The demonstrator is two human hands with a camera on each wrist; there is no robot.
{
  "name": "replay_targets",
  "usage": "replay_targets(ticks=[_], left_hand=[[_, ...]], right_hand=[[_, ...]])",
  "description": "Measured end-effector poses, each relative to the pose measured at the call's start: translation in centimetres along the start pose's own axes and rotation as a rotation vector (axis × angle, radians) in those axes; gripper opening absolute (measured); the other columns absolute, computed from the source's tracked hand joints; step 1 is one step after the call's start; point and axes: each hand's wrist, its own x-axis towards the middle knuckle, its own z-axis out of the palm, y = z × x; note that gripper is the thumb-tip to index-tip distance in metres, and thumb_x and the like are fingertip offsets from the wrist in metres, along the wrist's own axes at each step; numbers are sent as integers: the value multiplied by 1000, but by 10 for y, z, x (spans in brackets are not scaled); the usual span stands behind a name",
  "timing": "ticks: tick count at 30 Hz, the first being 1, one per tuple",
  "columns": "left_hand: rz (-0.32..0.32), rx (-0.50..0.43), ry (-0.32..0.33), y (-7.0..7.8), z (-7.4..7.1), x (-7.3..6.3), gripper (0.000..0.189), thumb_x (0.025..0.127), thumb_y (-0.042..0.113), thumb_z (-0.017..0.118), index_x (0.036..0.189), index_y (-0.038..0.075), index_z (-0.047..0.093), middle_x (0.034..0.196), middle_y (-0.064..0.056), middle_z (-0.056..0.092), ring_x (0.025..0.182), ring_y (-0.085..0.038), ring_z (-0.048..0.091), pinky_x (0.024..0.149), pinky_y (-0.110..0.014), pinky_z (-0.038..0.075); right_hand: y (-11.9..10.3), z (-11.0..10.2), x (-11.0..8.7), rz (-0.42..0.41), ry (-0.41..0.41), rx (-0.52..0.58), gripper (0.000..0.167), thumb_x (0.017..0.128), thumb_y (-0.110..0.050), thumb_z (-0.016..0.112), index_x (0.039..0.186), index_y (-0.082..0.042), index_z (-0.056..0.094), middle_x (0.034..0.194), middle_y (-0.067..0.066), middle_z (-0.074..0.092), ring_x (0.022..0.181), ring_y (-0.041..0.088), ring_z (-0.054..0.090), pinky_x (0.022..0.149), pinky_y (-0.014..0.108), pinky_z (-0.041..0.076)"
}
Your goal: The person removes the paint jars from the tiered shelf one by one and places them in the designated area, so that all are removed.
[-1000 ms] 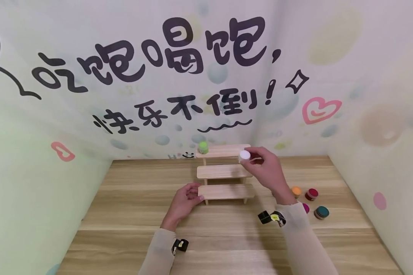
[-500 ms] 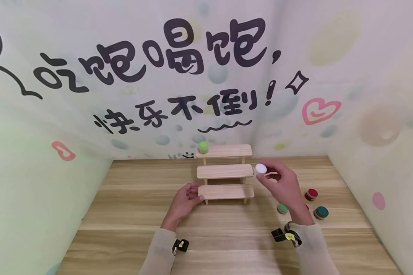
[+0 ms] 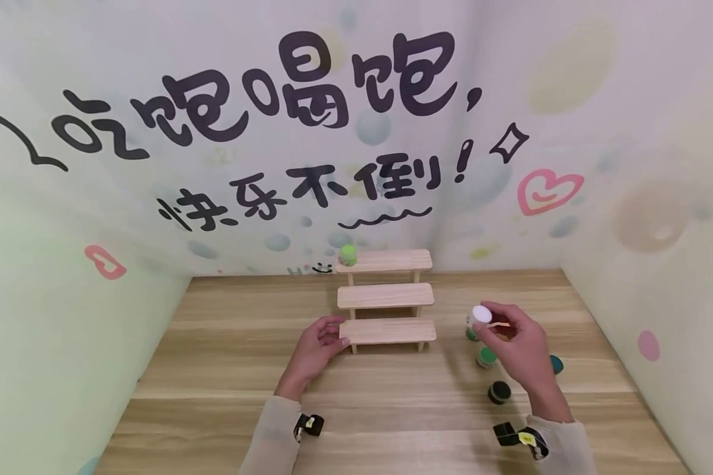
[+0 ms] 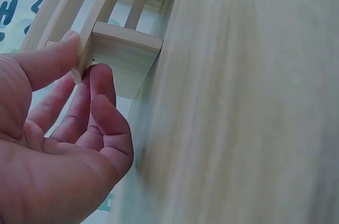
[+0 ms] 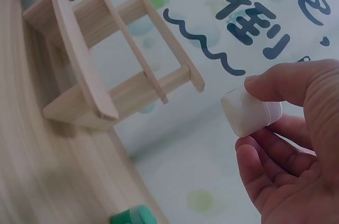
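My right hand [image 3: 519, 343] pinches a small white paint jar [image 3: 480, 315] between thumb and fingers, to the right of the stand. In the right wrist view the white jar [image 5: 246, 112] is tipped sideways in the fingertips, in front of the wall. A three-step wooden display stand [image 3: 386, 330] stands against the back wall. At the left end of its lowest step, my left hand [image 3: 313, 353] grips the board, thumb on one face and fingers behind, as the left wrist view shows. A lime-green paint jar [image 3: 348, 256] sits at the left end of the top step.
Below the right hand stand a green jar [image 3: 486, 358], a black-lidded jar [image 3: 499, 392] and a teal jar [image 3: 556, 364] partly behind the wrist. Another green jar [image 3: 472, 335] shows under the white one. A printed wall [image 3: 261, 244] closes off the wooden tabletop [image 3: 243, 310] behind.
My right hand has carried the white jar from in front of the upper steps rightward and down, over the loose jars. The left hand keeps its grip on the stand.
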Motion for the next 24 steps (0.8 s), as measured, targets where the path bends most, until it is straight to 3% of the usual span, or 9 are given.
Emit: replay_targets(ticks=[4,10,18,24], left_hand=[[2,-3,4,1,0,2,43,97,10,77,138,14,65,121,-12,72,100,-20,69,83,-30,57],[-6,9,2,0,0,-1,44,96,10,78,138,12,64,121,-13,72,99,-19,69,84,-31,57],[1,-1,9,0,1,1,44,96,8,77,138,12,64,119,-14,73,98,-19,70,82,-31,57],[3,0,3,0,1,1,44,96,8,78,138,12,65,117,-14,73,96,-19,70,79,-28,57]], right_hand=[[8,-8,-8,20,0,1,40,95,-20,81,132,-9,71,116,-5,70,100,-2,64,81,13,55],[24,-16,-22,35,12,-3,42,94,-14,82,133,-7,70,117,-1,68,99,-4,64,79,13,57],[40,-27,-37,102,23,-29,41,93,-17,83,131,-5,71,114,-18,65,95,-2,63,78,12,56],[58,-38,-53,124,13,-64,42,90,-13,86,128,-2,70,106,-21,67,91,-5,64,78,12,56]])
